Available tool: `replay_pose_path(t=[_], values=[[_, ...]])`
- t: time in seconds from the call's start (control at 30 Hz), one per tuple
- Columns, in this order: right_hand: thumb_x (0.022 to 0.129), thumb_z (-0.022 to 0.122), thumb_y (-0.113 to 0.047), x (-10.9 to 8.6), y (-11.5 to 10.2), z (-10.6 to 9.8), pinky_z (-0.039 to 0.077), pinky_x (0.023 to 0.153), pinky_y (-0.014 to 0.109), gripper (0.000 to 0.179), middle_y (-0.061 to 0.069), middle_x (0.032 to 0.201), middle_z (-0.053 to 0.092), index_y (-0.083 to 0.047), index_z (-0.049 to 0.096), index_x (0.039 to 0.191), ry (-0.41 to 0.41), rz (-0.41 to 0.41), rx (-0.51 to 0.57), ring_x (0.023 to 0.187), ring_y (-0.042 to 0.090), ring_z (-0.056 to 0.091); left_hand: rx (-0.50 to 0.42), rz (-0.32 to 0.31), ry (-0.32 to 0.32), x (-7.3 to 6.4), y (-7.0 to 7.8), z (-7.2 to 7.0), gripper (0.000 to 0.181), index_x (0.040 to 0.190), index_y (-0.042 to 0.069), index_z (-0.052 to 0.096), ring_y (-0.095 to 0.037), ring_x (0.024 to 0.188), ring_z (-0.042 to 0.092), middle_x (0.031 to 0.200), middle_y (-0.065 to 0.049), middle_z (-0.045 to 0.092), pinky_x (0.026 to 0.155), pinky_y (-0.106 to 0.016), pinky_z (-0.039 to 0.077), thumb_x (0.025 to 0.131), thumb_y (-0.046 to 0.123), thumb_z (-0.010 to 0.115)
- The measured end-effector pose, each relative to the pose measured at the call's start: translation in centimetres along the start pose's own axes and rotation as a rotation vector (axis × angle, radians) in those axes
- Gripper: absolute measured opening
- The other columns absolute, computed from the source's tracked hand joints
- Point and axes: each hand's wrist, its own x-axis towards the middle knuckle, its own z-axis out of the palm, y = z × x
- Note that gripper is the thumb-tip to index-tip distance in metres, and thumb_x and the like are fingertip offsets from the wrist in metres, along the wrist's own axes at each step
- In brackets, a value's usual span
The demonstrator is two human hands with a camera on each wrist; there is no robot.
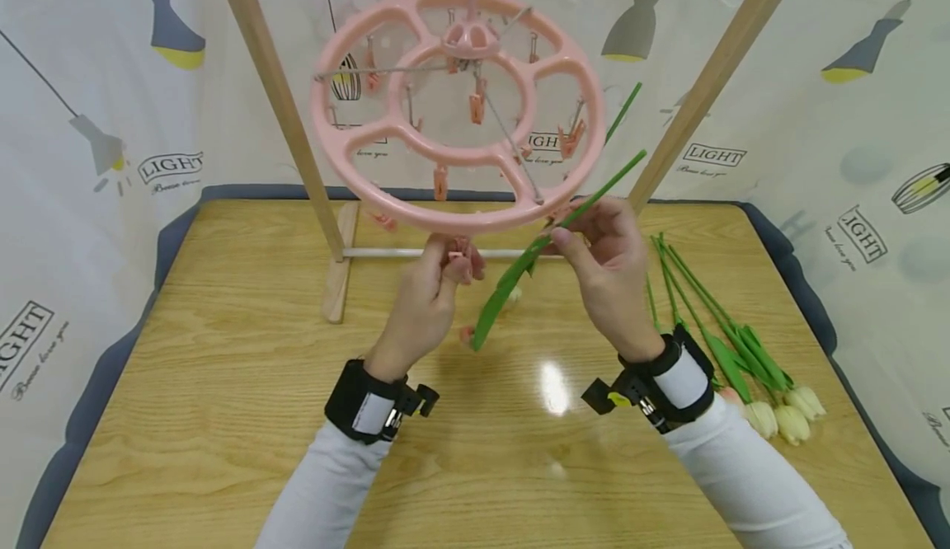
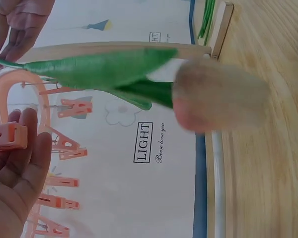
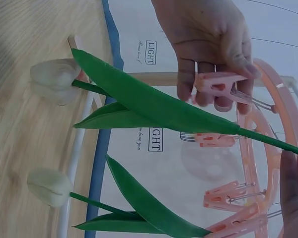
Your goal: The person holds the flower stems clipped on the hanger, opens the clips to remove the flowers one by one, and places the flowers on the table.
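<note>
A pink round clip hanger (image 1: 460,219) hangs in front of me, with pink clothespins dangling from it. At its near edge, my left hand (image 1: 416,306) pinches one clothespin (image 3: 218,85) between thumb and fingers. My right hand (image 1: 612,265) holds an artificial tulip by its green stem (image 1: 604,190), to the right of the left hand. This tulip points head down, its long leaf (image 3: 149,104) and pale bloom (image 2: 218,96) below the hanger. A second white tulip (image 3: 49,187) hangs head down by a clothespin (image 3: 238,220) nearby.
Several more tulips (image 1: 742,351) lie on the wooden table (image 1: 223,417) at the right. Two wooden posts (image 1: 270,79) flank the hanger, with a wooden foot (image 1: 341,265) and a white crossbar (image 1: 386,253) low between them. Printed cloth (image 1: 245,153) encloses the back and sides.
</note>
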Motion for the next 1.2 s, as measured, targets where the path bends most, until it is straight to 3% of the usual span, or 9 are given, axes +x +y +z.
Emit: replay_pose_path(t=[0.17,0.37,0.87,1.2], values=[[0.087,0.052,0.022,0.4,-0.3,-0.5,0.06,0.07,0.022,0.029,0.002,0.094,0.064,0.004,0.055,0.109,0.038,-0.028,-0.029,0.081,0.017,0.064,0.006,-0.018,-0.039,-0.1,-0.2,-0.1,0.013,0.105,-0.005,0.049,-0.023,0.072,0.061,0.089,-0.021,0.064,0.066,-0.039,0.057,0.102,0.0,0.037],[0.089,0.053,0.018,1.0,-1.4,-1.5,0.057,0.07,0.02,0.03,0.003,0.095,0.061,0.0,0.055,0.112,0.079,-0.05,-0.077,0.083,0.016,0.061,-0.03,-0.032,-0.016,-0.4,-0.3,-0.5,0.022,0.118,-0.006,0.051,-0.022,0.068,0.058,0.088,-0.022,0.064,0.063,-0.039,0.055,0.102,-0.001,0.036],[0.088,0.055,0.017,3.4,-3.8,-5.2,0.053,0.064,0.021,0.025,0.009,0.096,0.061,0.006,0.057,0.11,0.258,-0.129,-0.113,0.076,0.019,0.06,-0.077,-0.048,0.017,-0.7,-0.5,-1.0,0.023,0.118,-0.008,0.052,-0.031,0.068,0.059,0.089,-0.026,0.065,0.063,-0.038,0.055,0.102,-0.002,0.037],[0.087,0.056,0.018,4.5,-4.6,-7.6,0.051,0.063,0.023,0.024,0.012,0.083,0.061,0.011,0.059,0.11,0.349,-0.178,-0.106,0.073,0.024,0.058,-0.099,-0.068,0.021,-0.9,-0.6,-1.3,0.024,0.118,-0.009,0.052,-0.032,0.069,0.059,0.089,-0.027,0.064,0.063,-0.042,0.055,0.102,-0.002,0.036]])
